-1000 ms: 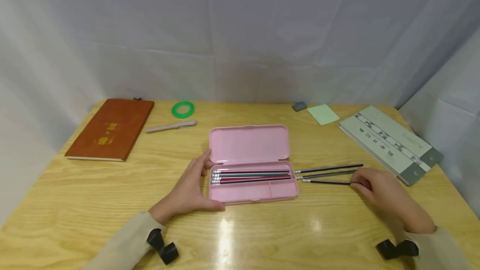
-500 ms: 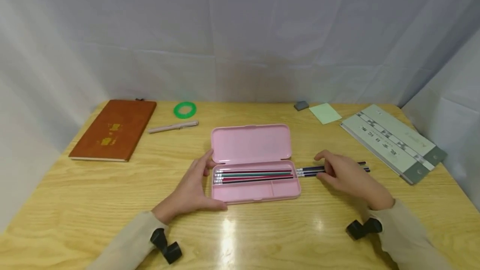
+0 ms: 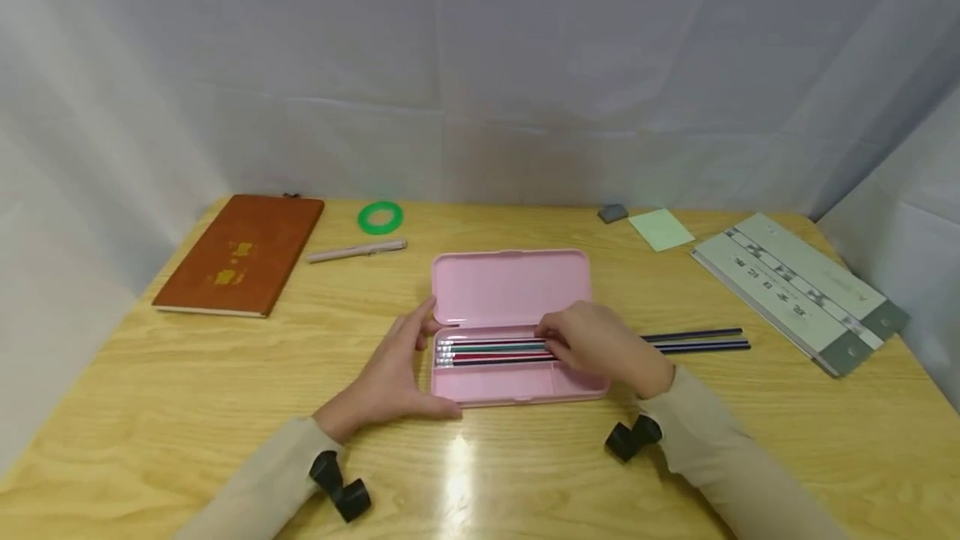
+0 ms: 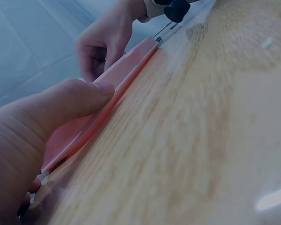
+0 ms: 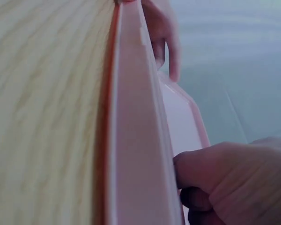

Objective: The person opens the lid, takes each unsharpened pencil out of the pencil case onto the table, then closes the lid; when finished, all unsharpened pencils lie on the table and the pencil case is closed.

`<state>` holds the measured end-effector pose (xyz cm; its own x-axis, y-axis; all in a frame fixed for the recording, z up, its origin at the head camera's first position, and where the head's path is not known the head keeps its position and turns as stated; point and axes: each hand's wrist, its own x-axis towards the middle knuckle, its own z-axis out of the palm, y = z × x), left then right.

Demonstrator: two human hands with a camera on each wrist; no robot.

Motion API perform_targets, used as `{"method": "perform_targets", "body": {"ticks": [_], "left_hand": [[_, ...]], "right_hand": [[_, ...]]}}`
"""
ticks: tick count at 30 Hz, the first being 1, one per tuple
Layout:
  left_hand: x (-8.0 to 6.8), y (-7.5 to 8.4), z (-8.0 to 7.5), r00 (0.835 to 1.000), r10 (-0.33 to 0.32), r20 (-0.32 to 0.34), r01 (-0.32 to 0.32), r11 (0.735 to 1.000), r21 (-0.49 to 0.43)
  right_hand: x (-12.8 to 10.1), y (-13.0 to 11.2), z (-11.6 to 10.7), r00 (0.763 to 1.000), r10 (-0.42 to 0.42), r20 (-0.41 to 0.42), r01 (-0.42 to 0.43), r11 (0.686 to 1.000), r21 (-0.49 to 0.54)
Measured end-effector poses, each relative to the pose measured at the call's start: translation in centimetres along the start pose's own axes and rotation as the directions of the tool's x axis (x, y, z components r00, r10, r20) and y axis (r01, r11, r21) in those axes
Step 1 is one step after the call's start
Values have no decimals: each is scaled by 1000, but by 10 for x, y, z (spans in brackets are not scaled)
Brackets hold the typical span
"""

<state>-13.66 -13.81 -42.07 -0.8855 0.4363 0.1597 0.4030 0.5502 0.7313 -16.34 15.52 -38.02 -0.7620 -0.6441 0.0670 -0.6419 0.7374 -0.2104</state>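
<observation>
Head view, left to right. Brown notebook (image 3: 240, 255) is lying at the left of the tabletop (image 3: 187, 407); green ring (image 3: 380, 217) and a beige pen (image 3: 357, 251) are sitting just right of it, toward the back.

Left hand (image 3: 390, 377) is resting against the left end of the pink pencil case (image 3: 517, 386) at frame centre, fingers relaxed and spread along the end wall and thumb along the front edge, bracing rather than gripping. Lid is standing open behind the tray. Several pencils (image 3: 487, 352) are lying lengthwise in the rear compartment.

Right hand (image 3: 603, 347) is hovering over the right half of the tray, fingers curled down toward the pencils; I cannot tell whether it is pinching a pencil or only touching them, since the fingertips are hidden. Two dark pencils (image 3: 701, 340) are lying on the tabletop just right of the case, parallel to each other. Grey eraser (image 3: 613, 212), green sticky note (image 3: 662, 229) and a pale booklet (image 3: 802, 290) are lying at the right.

Risks, as judged: the row is looking full, so a pencil laid in could ride up over the others or catch on the divider. The loose pencils could roll if the sleeve is brushing them. If the left hand is easing off, the light case could slide.
</observation>
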Motion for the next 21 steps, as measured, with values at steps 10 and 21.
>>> {"method": "perform_targets", "body": {"ticks": [10,21], "left_hand": [[2,4,4,1000,-5,17,6,1000,-16],[1,0,1,1000,-6,5,6,1000,0]], "right_hand": [[-23,6,-15,995,93,-41,-86,986,143],[-114,53,-40,955,133,-267,-92,983,161]]}}
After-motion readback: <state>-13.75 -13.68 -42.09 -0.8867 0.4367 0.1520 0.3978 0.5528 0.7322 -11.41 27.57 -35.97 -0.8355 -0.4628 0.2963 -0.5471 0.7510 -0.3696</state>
